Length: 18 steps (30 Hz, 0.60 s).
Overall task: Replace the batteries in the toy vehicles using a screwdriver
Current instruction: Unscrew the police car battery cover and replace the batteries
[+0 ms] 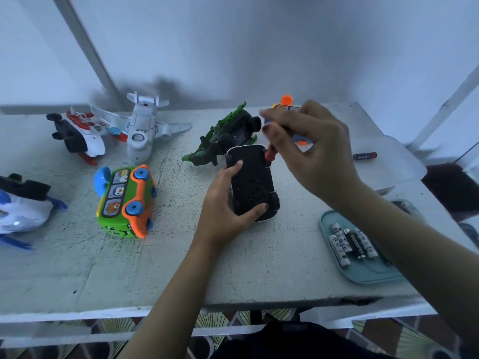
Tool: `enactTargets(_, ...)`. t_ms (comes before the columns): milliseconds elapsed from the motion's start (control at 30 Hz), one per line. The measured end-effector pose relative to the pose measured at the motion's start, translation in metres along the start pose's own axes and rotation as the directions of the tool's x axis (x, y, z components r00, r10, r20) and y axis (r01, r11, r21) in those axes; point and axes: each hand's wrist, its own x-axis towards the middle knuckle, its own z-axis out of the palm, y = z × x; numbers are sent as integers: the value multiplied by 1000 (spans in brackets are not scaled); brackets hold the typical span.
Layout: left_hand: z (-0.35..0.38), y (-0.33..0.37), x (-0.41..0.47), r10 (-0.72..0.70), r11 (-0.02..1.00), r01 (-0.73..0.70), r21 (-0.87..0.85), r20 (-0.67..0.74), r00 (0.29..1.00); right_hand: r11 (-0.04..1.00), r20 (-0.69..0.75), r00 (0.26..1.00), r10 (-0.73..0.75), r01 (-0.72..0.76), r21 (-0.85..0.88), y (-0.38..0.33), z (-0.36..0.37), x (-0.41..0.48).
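A toy car (252,177) lies upside down in the middle of the table, its black underside facing up. My left hand (225,206) grips its near end, thumb on the right side and fingers on the left. My right hand (308,149) holds a screwdriver with a red handle (270,153) upright, its tip down on the far right part of the car's underside. Several batteries (352,242) lie in a teal tray (368,275) at the right.
Other toys stand around: a green and orange bus (127,200), a white plane (142,128), a red and white vehicle (77,133), a green and black vehicle (225,136), a blue and white one (23,208) at the left edge. A loose battery (365,156) lies on a clear lid at the far right.
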Motion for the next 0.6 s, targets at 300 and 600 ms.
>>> enactTargets(300, 0, -2, 2, 8, 1000, -8, 10, -5, 1000, 869, 201, 969, 144, -221, 442, 2, -15, 2)
enactTargets(600, 0, -1, 2, 17, 1000, -17, 11, -4, 1000, 998, 220, 975, -36, 25, 51, 8, -30, -10)
